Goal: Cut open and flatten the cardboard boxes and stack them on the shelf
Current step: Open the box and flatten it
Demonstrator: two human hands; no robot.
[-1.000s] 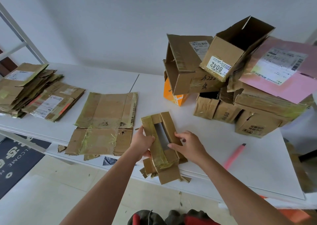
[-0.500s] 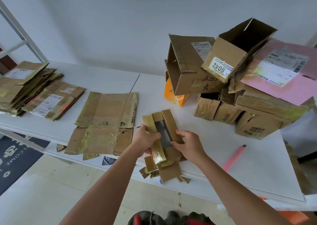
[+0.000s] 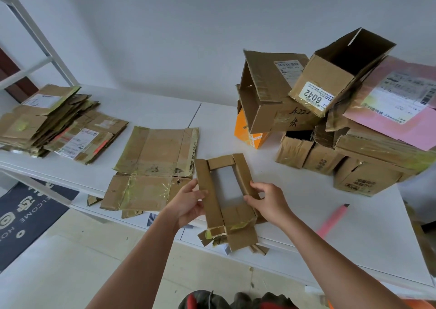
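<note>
This looks like a plain storeroom or parcel-sorting corner, perhaps at the entrance of a home or small shop. A white metal shelf frame (image 3: 40,42) stands against a bare white wall (image 3: 165,37), and its broad white shelf (image 3: 306,214) serves as the work surface. Used shipping boxes (image 3: 342,110) with courier labels and brown tape are heaped at the right; flattened cardboard (image 3: 52,120) lies stacked at the left. The floor is pale tile (image 3: 70,273), littered with cardboard scraps, and a dark doormat (image 3: 23,216) printed with "WELCOME" lies beside the shelf.
</note>
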